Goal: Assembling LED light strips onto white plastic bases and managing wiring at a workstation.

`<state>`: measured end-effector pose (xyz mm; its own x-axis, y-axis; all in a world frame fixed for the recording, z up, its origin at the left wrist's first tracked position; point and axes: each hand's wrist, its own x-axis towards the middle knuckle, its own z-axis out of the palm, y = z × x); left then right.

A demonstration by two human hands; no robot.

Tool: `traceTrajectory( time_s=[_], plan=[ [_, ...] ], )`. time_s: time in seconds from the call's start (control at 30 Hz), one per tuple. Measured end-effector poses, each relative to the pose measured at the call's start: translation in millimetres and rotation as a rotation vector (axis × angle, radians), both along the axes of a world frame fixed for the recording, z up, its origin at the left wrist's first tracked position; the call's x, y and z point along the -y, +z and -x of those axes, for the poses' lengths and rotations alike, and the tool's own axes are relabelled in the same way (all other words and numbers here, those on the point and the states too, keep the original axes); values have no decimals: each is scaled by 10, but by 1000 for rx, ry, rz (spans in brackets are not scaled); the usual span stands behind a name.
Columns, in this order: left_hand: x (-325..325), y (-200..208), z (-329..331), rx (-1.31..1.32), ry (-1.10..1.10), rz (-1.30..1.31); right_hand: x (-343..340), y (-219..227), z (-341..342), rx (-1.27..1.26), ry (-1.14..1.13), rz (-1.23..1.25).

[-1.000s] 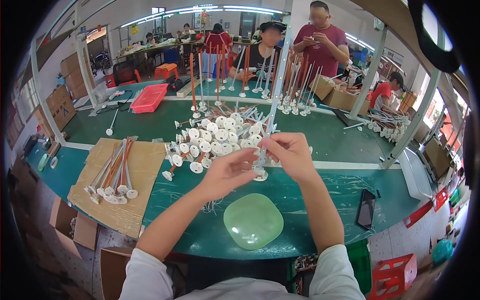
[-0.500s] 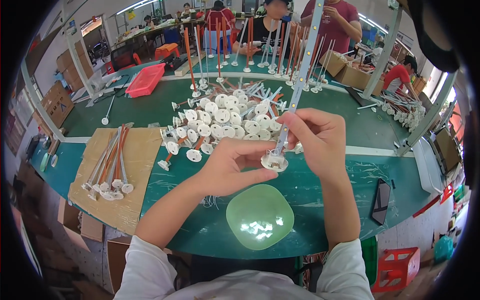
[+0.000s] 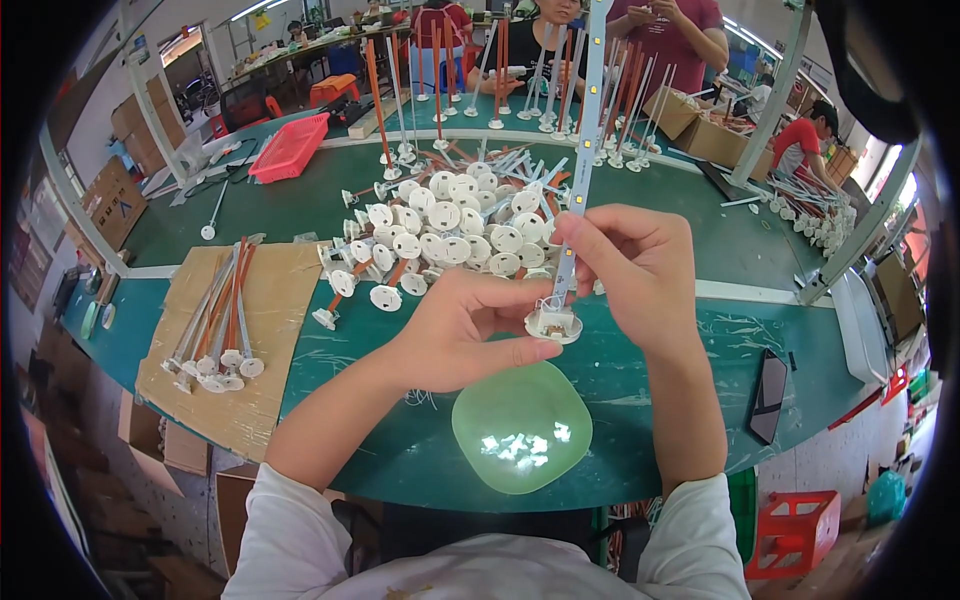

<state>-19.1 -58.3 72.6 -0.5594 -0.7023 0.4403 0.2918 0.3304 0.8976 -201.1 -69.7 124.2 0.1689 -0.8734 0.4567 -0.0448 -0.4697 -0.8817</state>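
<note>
Both hands, head view, meet over one workpiece just beyond a glossy pale-green rounded-square piece (image 3: 522,430), taken as landmark. Left hand (image 3: 450,330): thumb and forefinger gripping the rim of a white round plastic base (image 3: 555,325). Right hand (image 3: 640,262): thumb and fingertips pinching a narrow silvery strip dotted with yellow chips (image 3: 582,190), which rises from that base, leaning slightly right.

Containers, placed from the landmark. Far beyond, left: red plastic basket (image 3: 290,148). Far beyond, right: open brown cardboard boxes (image 3: 715,150) with pale and reddish strips inside. Right: whitish plastic tray (image 3: 850,330). Lower left, under table height: open cardboard carton (image 3: 165,440), contents hard to make out. Directly beyond: heap of white disc bases with strips (image 3: 450,215). Left: tan cardboard sheet (image 3: 260,390) bearing a bundle of strips (image 3: 235,310).

Partly lost: upper end of the held strip is cut off by the top edge; some left-hand fingers are hidden. A standing co-worker (image 3: 668,35) is cropped at the head.

Writing: brown closed carton (image 3: 112,205), far left of landmark, carries dark printing; marks on the held strip are too small to read.
</note>
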Motion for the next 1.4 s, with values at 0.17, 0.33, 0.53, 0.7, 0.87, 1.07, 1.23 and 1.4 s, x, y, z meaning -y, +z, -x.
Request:
traceTrajectory(
  time_s=[0.17, 0.33, 0.53, 0.7, 0.87, 1.07, 1.23, 1.4],
  plan=[
    [-8, 2, 5, 23, 13, -8, 17, -16, 29, -28, -12, 30],
    [35, -15, 11, 65, 6, 12, -1, -20, 40, -39, 19, 70],
    [-37, 59, 10, -7, 287, 150, -54, 112, 219, -60, 166, 354],
    [-207, 296, -43, 156, 743, 673, -153, 196, 369, -127, 271, 679],
    [-370, 363, -142, 201, 908, 886, -206, 223, 205, -153, 399, 927],
    [-304, 326, -148, 159, 968, 1093, -327, 240, 151, -257, 246, 1038],
    [-315, 337, -100, 195, 993, 1092, -382, 253, 161, -282, 224, 1038],
    [-298, 288, -30, 336, 770, 831, -158, 149, 187, -279, 157, 917]
  ],
)
